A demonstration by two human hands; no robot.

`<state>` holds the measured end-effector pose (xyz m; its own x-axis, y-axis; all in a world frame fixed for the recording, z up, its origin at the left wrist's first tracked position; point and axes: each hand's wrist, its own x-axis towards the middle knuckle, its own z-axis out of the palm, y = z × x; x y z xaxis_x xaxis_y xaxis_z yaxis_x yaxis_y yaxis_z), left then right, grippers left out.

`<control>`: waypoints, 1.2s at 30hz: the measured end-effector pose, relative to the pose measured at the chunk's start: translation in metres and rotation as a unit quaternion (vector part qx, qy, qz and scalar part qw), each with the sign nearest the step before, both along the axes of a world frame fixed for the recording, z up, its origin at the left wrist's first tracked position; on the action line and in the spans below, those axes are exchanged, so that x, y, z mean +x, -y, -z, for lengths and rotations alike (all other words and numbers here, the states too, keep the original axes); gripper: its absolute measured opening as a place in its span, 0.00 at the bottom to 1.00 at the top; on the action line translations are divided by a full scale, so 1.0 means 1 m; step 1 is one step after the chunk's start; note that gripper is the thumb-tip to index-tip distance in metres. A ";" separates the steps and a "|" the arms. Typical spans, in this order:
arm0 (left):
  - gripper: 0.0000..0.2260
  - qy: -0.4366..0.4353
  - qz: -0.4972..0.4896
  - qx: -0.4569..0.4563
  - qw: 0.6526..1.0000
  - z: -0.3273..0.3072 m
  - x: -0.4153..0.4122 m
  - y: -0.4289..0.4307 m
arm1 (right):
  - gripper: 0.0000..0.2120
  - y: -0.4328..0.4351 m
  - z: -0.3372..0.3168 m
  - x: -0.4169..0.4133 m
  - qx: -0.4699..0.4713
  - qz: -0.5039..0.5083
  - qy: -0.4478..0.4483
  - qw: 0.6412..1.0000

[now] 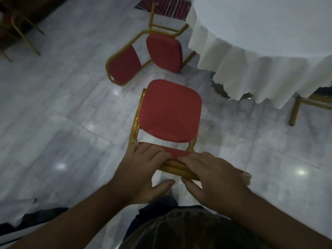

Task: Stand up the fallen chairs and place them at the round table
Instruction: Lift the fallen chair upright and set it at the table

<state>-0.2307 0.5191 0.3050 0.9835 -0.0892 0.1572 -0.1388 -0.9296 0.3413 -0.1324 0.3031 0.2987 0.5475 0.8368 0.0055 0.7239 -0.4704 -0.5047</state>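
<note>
- Dark cloth of the person's shirt (183,229) fills the bottom edge; pale print arcs across it, too blurred to read.
- Both forearms reach forward to the upright chair (170,114) straight ahead.
- The left hand (142,169) clasps the left end of the chair's top rail, fingers draped over the red padding and thumb tucked under the gold tubing.
- The right hand (213,173) clasps the right end of the same rail in like manner, fingers on top, thumb beneath.
- The chair's red seat, dotted with small pale specks, faces up; its gold frame stands on the grey marble floor (59,114), near the round table (260,33) but not tucked under it.
- Beyond it, a fallen chair (143,54) lies on its side, red seat and backrest turned toward the camera, legs pointing toward the table.
- The table, upper right, wears a white cloth whose scalloped hem hangs low.
- A gold chair leg (294,112) shows under the hem at right.
- A striped rug (165,6) lies at the top.
</note>
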 end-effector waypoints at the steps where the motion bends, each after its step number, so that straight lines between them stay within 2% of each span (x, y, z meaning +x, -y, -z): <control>1: 0.20 -0.004 -0.020 0.021 1.000 -0.001 -0.002 -0.007 | 0.20 -0.004 0.001 -0.002 0.007 -0.003 -0.006 1.000; 5: 0.22 0.021 -0.054 0.058 0.997 0.000 -0.012 -0.021 | 0.18 -0.020 0.009 -0.008 0.019 0.003 -0.029 0.999; 10: 0.24 0.110 -0.095 0.078 0.986 0.015 -0.013 -0.042 | 0.15 -0.046 0.026 -0.017 0.040 0.021 -0.021 0.999; 15: 0.25 0.170 -0.092 0.049 0.980 0.031 -0.004 -0.059 | 0.17 -0.067 0.038 -0.013 0.065 0.084 0.038 0.994; 20: 0.24 0.170 -0.115 0.005 0.979 0.050 0.024 -0.056 | 0.20 -0.065 0.040 0.020 0.053 0.095 0.045 0.993; 27: 0.22 0.187 -0.058 -0.049 0.979 0.064 0.078 -0.049 | 0.17 -0.049 0.042 0.051 0.034 0.147 0.085 0.985; 36: 0.23 0.183 0.028 -0.104 0.977 0.062 0.172 -0.003 | 0.15 0.004 0.043 0.097 0.040 0.258 0.077 0.962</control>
